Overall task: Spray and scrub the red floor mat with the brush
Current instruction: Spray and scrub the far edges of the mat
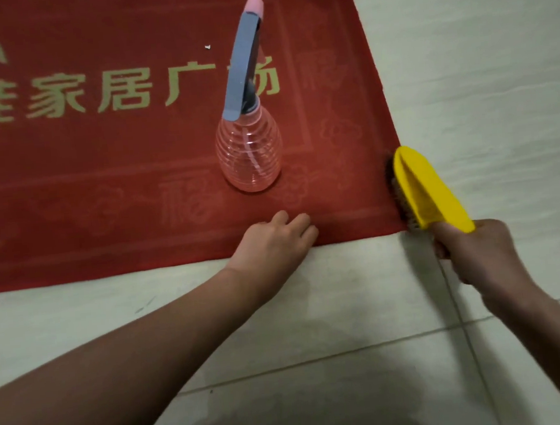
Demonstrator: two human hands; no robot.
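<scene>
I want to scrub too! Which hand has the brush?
The right hand grips the yellow brush; the left hand only rests open on the red mat, holding nothing.

One wide-angle camera, worn on my head, looks forward and steeply down at the tiled floor [355,392] just in front of me. My forearms [147,342] enter from the bottom edge: my left hand [274,240] sits near the centre of the frame, my right hand [475,253], gripping the brush [429,192], toward the right side. The view is close, within arm's reach. The red floor mat [82,168] fills the upper left and runs out past the top and left edges, its right edge curving slightly under the wide lens.
</scene>
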